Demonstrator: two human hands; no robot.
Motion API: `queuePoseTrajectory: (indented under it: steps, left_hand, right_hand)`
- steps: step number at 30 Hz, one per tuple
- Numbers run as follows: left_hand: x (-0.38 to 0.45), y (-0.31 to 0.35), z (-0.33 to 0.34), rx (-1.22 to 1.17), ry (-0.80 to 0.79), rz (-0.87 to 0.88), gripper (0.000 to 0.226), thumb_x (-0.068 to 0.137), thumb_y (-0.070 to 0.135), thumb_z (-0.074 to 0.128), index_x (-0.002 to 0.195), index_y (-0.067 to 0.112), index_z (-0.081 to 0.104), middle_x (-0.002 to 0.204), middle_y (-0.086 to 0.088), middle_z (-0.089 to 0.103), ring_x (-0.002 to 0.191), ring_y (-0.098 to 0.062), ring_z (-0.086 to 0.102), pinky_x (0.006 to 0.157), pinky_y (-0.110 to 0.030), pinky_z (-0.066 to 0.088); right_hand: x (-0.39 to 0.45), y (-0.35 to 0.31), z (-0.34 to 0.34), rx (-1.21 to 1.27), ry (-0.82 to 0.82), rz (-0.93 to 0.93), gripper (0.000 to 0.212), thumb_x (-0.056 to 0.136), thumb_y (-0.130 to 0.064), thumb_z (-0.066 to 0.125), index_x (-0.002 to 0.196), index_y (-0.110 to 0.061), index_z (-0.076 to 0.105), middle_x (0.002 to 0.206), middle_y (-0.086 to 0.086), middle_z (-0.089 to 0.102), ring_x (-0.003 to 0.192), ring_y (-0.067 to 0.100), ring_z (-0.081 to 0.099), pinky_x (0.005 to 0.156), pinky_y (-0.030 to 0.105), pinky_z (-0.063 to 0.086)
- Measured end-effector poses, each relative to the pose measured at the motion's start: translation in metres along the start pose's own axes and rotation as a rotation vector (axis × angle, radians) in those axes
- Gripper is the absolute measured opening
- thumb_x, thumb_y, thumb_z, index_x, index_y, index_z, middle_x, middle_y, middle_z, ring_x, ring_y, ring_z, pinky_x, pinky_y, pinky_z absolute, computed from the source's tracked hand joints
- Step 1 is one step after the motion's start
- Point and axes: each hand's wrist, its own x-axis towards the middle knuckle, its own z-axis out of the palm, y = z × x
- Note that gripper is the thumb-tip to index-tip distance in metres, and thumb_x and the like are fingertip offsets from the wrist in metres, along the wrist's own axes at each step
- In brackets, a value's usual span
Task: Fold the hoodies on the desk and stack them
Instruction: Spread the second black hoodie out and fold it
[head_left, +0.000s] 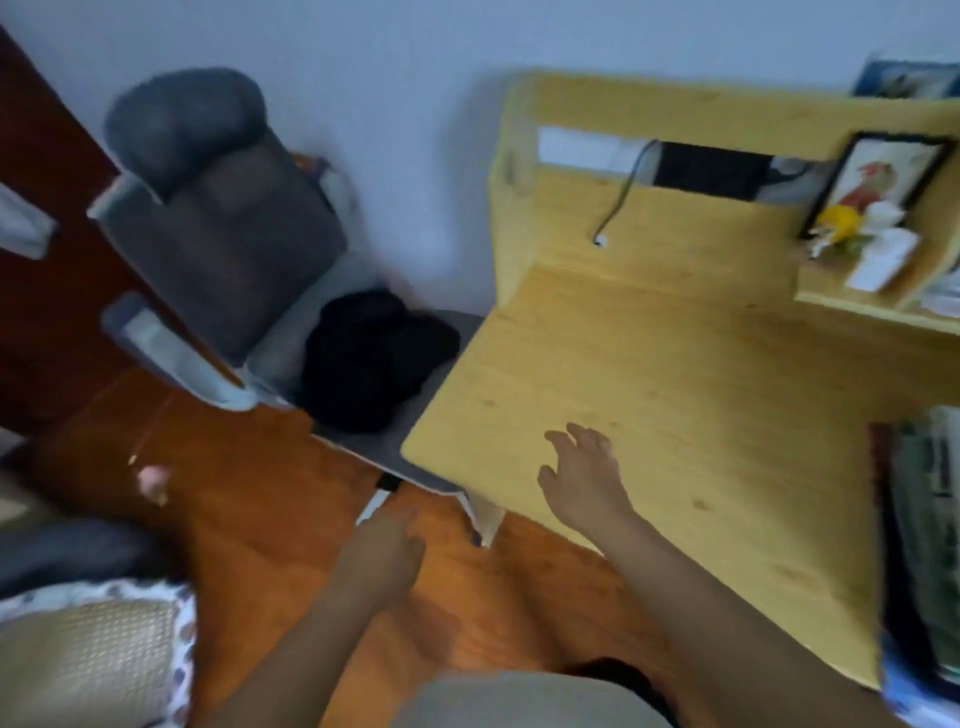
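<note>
Head view, blurred: pale yellow wooden surface (701, 395) with raised back panel and side shelf, set against a white wall above an orange-brown wooden floor (270, 488). Beside its left edge, grey padded office chair (218, 234); on the seat, a crumpled black hoodie (371, 358), off the surface. Black cable (621, 200) dangling down the back panel; framed picture (878, 179) on the shelf. Right hand (584, 478) over the surface's near left corner, fingers spread and relaxed, holding nothing; contact unclear. Left hand (387, 545) above the floor, loosely curled, holding nothing.
</note>
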Motion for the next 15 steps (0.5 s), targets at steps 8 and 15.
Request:
queuePoseTrajectory:
  steps: [8,15]
  left_hand:
    - [0.038,-0.115,-0.083,-0.276,0.009,-0.200,0.014,0.103,0.030,0.048,0.110,0.036,0.059,0.107,0.005,0.065,0.094,-0.017,0.063,0.090,-0.036,0.054]
    - [0.115,-0.134,-0.119,-0.582,-0.067,-0.352,0.018,0.102,0.017,0.051,0.093,0.032,0.057,0.086,-0.002,0.062,0.069,-0.015,0.056,0.061,-0.024,0.044]
  right_hand:
    - [0.091,-0.123,0.027,-0.045,-0.098,-0.083,0.050,0.101,-0.028,0.047,0.149,-0.018,0.042,0.154,0.010,0.039,0.142,0.033,0.029,0.117,0.039,0.027]
    - [0.173,-0.193,0.055,0.156,-0.253,-0.042,0.047,0.100,-0.027,0.050,0.146,-0.016,0.047,0.147,0.010,0.046,0.132,0.028,0.047,0.105,0.033,0.039]
